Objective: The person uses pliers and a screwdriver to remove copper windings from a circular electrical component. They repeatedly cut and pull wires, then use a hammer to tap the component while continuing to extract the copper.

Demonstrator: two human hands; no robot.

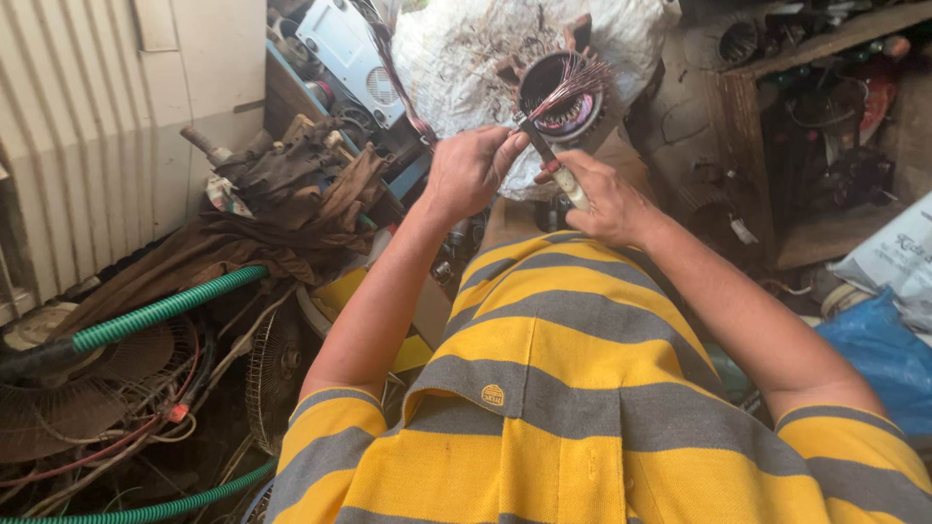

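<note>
A round motor stator (560, 95) with a bundle of copper wires sticking out of it rests on a white sack (456, 58) in front of me. My right hand (602, 199) grips a tool with a pale handle and metal shaft (553, 167), its tip reaching the stator's rim. My left hand (473, 167) is closed beside the tool's shaft, fingers pinched near the copper wires; what it pinches is hidden.
A green corrugated hose (165, 309) crosses the lower left over fan grilles (277, 364) and loose wires. Brown rags (291, 194) lie left of my arm. A wooden shelf (825, 58) of parts stands right, a blue bag (879, 354) below it.
</note>
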